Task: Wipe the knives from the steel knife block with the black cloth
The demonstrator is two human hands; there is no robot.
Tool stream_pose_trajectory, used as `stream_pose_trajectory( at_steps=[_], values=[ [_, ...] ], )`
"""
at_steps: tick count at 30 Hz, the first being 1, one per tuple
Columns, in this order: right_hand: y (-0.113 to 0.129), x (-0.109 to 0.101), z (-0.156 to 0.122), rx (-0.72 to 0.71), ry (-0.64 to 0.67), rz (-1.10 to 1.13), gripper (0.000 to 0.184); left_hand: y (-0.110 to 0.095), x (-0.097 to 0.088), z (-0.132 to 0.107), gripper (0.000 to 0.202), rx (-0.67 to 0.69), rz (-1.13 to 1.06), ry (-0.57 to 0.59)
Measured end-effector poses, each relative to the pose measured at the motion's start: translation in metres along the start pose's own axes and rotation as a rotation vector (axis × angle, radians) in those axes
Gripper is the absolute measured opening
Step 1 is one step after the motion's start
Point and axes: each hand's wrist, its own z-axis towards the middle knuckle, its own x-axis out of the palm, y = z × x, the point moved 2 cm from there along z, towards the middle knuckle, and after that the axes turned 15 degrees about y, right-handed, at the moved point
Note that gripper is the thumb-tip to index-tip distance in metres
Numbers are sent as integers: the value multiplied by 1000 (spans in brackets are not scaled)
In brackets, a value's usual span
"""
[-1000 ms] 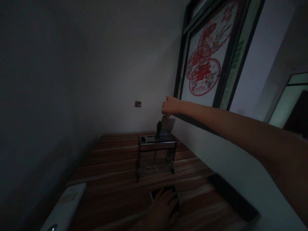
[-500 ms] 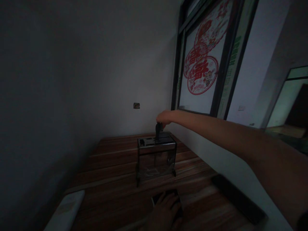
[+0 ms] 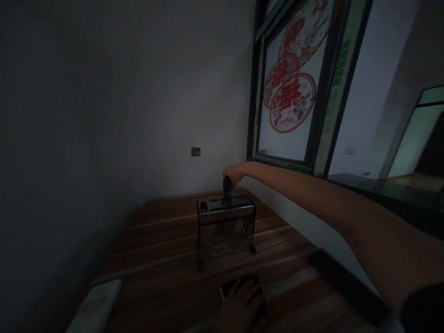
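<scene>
My right hand [image 3: 233,174] reaches far forward, its fingers wrapped round the black handle of a knife [image 3: 227,188]. The handle stands upright at the top of a metal-framed knife holder [image 3: 225,210] with clear sides. Whatever part of the knife is inside the holder is too dim to make out. Close to me, my left hand [image 3: 241,303] lies flat with fingers spread on a dark, flat rectangular object [image 3: 255,280] with a pale edge. That object's kind does not show.
The holder stands on a wood-grain table [image 3: 156,245] set against grey walls. A long dark object [image 3: 348,286] lies at the right edge, a white flat object [image 3: 95,307] at the near left. A window [image 3: 287,106] with red paper decorations is at the right.
My right hand has shifted slightly left while gripping the handle, which stays at the holder's top. My left hand remains flat on the dark object. The view has tilted a little.
</scene>
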Motion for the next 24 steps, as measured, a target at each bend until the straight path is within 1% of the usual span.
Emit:
stream_pose_trajectory(
  at_steps=[3, 9, 14, 18, 24],
  values=[
    [-5, 4, 6, -60, -8, 64, 34, 1, 0, 1, 46, 4, -1, 4],
    [-14, 5, 6, -175, -84, 203, 33, 3, 4, 2, 46, 36, 29, -67],
    [-20, 13, 1, -259, -203, 334, 36, 0, 4, 1, 44, 27, 56, -114],
    [-23, 20, -2, -310, -311, 415, 37, -1, 4, 1, 44, 15, 49, -89],
    [-28, 31, -12, -346, -471, 550, 55, -1, 5, 1, 46, 18, 47, -79]
  ],
)
